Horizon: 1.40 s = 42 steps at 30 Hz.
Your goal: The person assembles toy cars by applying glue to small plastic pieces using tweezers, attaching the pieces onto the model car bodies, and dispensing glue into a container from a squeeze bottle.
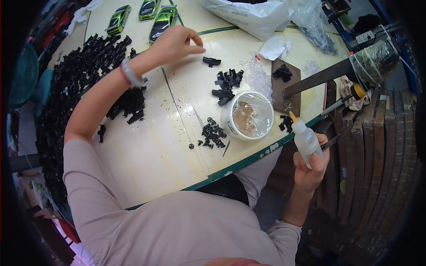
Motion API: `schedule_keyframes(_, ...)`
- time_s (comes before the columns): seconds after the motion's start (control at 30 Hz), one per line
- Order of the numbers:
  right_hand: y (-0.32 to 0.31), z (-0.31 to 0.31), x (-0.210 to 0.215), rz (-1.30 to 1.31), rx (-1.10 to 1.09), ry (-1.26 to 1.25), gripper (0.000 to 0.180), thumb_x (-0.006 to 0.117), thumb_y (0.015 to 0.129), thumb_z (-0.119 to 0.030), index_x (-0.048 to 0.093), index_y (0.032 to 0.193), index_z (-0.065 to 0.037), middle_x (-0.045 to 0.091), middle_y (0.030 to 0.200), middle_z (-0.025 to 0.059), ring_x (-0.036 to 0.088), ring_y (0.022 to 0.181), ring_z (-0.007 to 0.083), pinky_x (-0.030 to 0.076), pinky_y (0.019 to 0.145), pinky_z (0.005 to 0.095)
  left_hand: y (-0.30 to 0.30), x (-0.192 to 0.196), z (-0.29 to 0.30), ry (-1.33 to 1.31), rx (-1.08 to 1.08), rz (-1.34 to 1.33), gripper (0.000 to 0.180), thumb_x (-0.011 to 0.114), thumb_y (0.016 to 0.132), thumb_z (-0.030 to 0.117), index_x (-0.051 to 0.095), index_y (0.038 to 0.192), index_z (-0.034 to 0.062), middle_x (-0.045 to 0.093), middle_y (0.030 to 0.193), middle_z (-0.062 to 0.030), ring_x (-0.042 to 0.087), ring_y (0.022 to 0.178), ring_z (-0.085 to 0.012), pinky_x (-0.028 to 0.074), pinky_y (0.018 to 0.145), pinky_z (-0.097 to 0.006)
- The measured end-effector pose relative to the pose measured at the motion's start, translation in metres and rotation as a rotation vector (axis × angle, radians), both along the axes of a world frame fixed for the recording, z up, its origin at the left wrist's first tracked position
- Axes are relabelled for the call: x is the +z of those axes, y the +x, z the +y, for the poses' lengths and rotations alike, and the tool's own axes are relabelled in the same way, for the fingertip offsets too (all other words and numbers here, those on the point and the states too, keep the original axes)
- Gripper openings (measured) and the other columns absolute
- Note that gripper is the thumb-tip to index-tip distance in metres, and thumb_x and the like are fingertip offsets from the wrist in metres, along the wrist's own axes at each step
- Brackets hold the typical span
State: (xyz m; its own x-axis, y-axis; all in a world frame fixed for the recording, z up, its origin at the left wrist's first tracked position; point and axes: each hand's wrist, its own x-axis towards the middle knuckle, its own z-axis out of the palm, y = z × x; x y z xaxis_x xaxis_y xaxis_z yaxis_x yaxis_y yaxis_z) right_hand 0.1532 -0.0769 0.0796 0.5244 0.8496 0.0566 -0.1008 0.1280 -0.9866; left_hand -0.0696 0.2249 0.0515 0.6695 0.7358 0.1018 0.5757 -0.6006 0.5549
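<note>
My left hand [183, 43] is stretched over the far part of the table, fingers loosely curved and apart, with nothing seen in them. A single curved black plastic part [211, 61] lies just to the right of its fingertips. At the right, beyond the table edge, my right hand [311, 170] is wrapped round a translucent squeeze bottle [306, 142] with an orange nozzle tip, tilted up and to the left. A thin dark metal tool [332, 142], perhaps tweezers, sticks out of the same hand. Black parts [229, 80] sit in a small group nearer the middle.
A white bucket [227, 122] with plastic film stands near the front edge, beside small round black pieces [213, 133]. Black parts [84, 84] heap the left side. Green toy cars [163, 22] and a white bag [253, 20] are at the back. A metal arm [321, 76] juts in from the right.
</note>
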Motion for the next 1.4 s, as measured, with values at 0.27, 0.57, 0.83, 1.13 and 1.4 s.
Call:
schedule_keyframes(0.27, 0.001, 0.012, 0.047, -0.404, 0.111, -0.168, 0.039, 0.067, 0.069, -0.023, 0.059, 0.095, 0.005, 0.060, 0.078, 0.0046, 0.051, 0.069, 0.0063, 0.040, 0.065, 0.0202, -0.040, 0.008, -0.165, -0.208, -0.305, -0.231, 0.014, 0.071, 0.074, 0.016, 0.065, 0.084, 0.0081, 0.056, 0.062, -0.0066, 0.052, 0.049, -0.0187, 0.040, 0.045, -0.029)
schedule_keyframes(0.57, -0.009, 0.031, 0.073, -0.571, 0.262, -0.372, 0.025, 0.066, 0.075, -0.012, 0.059, 0.094, 0.004, 0.059, 0.077, 0.0026, 0.050, 0.067, 0.0045, 0.039, 0.060, 0.0185, -0.044, -0.007, -0.173, -0.209, -0.330, -0.255, 0.025, 0.070, 0.075, 0.025, 0.063, 0.088, 0.0048, 0.061, 0.072, -0.0076, 0.060, 0.060, -0.0236, 0.047, 0.051, -0.031)
schedule_keyframes(0.83, -0.012, 0.035, 0.079, -0.632, 0.288, -0.425, 0.024, 0.065, 0.076, -0.009, 0.058, 0.095, 0.005, 0.059, 0.075, 0.0025, 0.049, 0.063, 0.0036, 0.038, 0.056, 0.0174, -0.046, -0.005, -0.170, -0.318, -0.249, -0.442, 0.028, 0.074, 0.072, 0.031, 0.065, 0.077, 0.0046, 0.055, 0.060, -0.0046, 0.041, 0.043, -0.0130, 0.034, 0.042, -0.026)
schedule_keyframes(1.13, -0.017, 0.042, 0.081, -0.678, 0.295, -0.466, 0.024, 0.065, 0.076, -0.008, 0.057, 0.095, 0.005, 0.058, 0.075, 0.0027, 0.049, 0.062, 0.0035, 0.038, 0.055, 0.0176, -0.047, -0.009, -0.164, -0.461, -0.193, -0.438, 0.015, 0.075, 0.073, 0.015, 0.065, 0.077, 0.0035, 0.050, 0.057, 0.0005, 0.031, 0.045, -0.0054, 0.025, 0.042, -0.023)
schedule_keyframes(1.4, -0.018, 0.046, 0.083, -0.709, 0.308, -0.470, 0.024, 0.064, 0.076, -0.007, 0.057, 0.095, 0.005, 0.059, 0.076, 0.0032, 0.049, 0.062, 0.0040, 0.039, 0.056, 0.0181, -0.046, -0.012, -0.163, -0.490, -0.162, -0.442, 0.014, 0.074, 0.073, 0.013, 0.065, 0.076, 0.0033, 0.049, 0.056, 0.0008, 0.030, 0.045, -0.0050, 0.024, 0.041, -0.022)
